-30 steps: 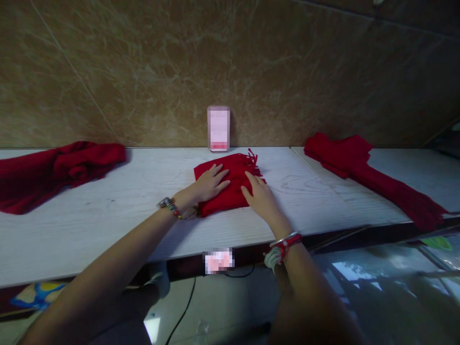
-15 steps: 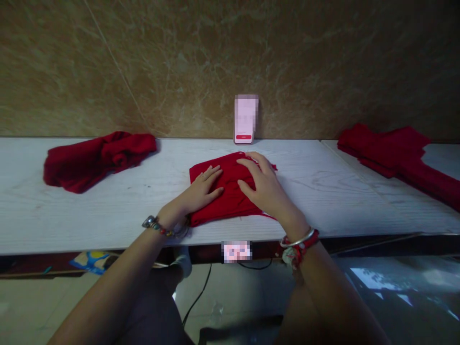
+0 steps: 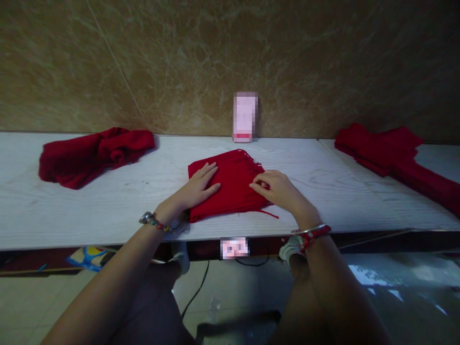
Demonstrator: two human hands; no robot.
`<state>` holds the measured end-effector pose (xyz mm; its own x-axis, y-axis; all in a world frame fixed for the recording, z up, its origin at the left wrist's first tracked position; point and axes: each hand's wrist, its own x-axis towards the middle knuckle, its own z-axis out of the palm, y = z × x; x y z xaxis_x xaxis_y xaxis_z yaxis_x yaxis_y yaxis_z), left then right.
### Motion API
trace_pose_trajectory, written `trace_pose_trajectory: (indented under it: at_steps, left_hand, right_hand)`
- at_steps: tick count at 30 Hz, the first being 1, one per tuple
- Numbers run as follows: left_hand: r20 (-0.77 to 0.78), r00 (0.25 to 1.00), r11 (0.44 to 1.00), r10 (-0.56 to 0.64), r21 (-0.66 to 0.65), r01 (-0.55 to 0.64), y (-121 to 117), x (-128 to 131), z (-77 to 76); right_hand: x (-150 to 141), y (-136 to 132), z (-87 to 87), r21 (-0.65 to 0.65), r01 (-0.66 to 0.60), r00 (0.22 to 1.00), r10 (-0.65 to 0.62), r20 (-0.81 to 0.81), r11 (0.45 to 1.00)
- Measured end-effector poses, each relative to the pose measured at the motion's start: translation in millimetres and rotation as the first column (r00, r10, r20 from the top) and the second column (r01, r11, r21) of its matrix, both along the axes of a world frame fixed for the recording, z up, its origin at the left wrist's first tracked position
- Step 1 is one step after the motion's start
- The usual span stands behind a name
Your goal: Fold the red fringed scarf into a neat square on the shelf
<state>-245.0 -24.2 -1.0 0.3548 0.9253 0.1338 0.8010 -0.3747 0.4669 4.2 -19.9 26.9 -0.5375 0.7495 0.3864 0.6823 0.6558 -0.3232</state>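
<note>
A folded red scarf (image 3: 230, 184) lies flat on the white wood-grain table in front of me, its fringe at the right end. My left hand (image 3: 201, 188) rests on the scarf's left part, palm down and fingers stretched out, a ring on one finger. At the fringed end, my right hand (image 3: 275, 188) is closed, thumb and fingertips pinched together at the scarf's edge. One fringe strand sticks out toward the near right, below that hand. The fringe behind the right hand is hidden.
A crumpled red cloth (image 3: 93, 155) lies to the left on the white table (image 3: 154, 165). Another folded red cloth (image 3: 381, 148) lies at the right. A phone (image 3: 245, 117) leans on the marbled wall behind. Below the table's edge are a cable and a blue-and-yellow item (image 3: 88, 257).
My right hand has moved right and slightly toward me, from spread over the scarf to a pinch at its fringed end. The fringe shows more. My left hand stays on the scarf.
</note>
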Motion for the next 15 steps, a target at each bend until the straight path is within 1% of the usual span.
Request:
trace_pose_trajectory:
  at_steps: [1, 3, 5, 6, 8, 9, 10, 11, 12, 14, 15]
  left_hand:
    - [-0.001, 1.0, 1.0, -0.002, -0.004, 0.002, 0, 0, 0.4]
    - [-0.007, 1.0, 1.0, -0.002, -0.011, 0.002, 0, 0, 1.5]
    - [-0.013, 1.0, 1.0, 0.003, -0.016, -0.003, -1, 1, 2.9]
    - [-0.015, 1.0, 1.0, 0.005, -0.016, -0.005, -1, 1, 3.5]
    - [-0.018, 1.0, 1.0, 0.008, -0.012, -0.008, -2, 2, 4.5]
    - [-0.02, 1.0, 1.0, 0.007, -0.009, -0.007, -2, 2, 4.8]
    - [-0.023, 1.0, 1.0, 0.007, -0.005, -0.007, -2, 2, 4.9]
    - [-0.028, 1.0, 1.0, 0.007, 0.0, -0.007, -2, 3, 4.8]
    - [-0.032, 0.999, 1.0, 0.008, 0.006, -0.008, -2, 3, 4.6]
    - [-0.043, 0.999, 1.0, 0.011, 0.018, -0.01, -1, 3, 4.1]
    - [-0.05, 0.999, 1.0, 0.013, 0.022, -0.012, -1, 4, 3.9]
  right_hand:
    - [3, -1, -0.2, -0.02, -0.007, 1.0, 0.007, -0.027, 1.0]
    - [6, -2, -1.3, -0.05, -0.049, 0.989, 0.041, -0.143, 0.998]
    - [6, -2, -3.2, -0.081, -0.081, 0.947, 0.051, -0.317, 0.993]
    - [6, -1, -4.4, -0.101, -0.072, 0.914, 0.025, -0.406, 0.992]
    - [5, 3, -6.3, -0.14, 0.004, 0.832, -0.081, -0.549, 0.99]
    - [4, 4, -6.7, -0.142, 0.052, 0.795, -0.127, -0.594, 0.989]
    - [3, 4, -6.7, -0.121, 0.09, 0.774, -0.145, -0.616, 0.989]
    - [1, 3, -6.2, -0.077, 0.102, 0.781, -0.128, -0.611, 0.992]
    - [-1, 1, -5.3, -0.02, 0.082, 0.814, -0.079, -0.576, 0.996]
    - [-8, -7, -3.0, 0.063, -0.047, 0.913, 0.068, -0.401, 0.997]
    - [-11, -12, -2.0, 0.069, -0.117, 0.95, 0.132, -0.284, 0.991]
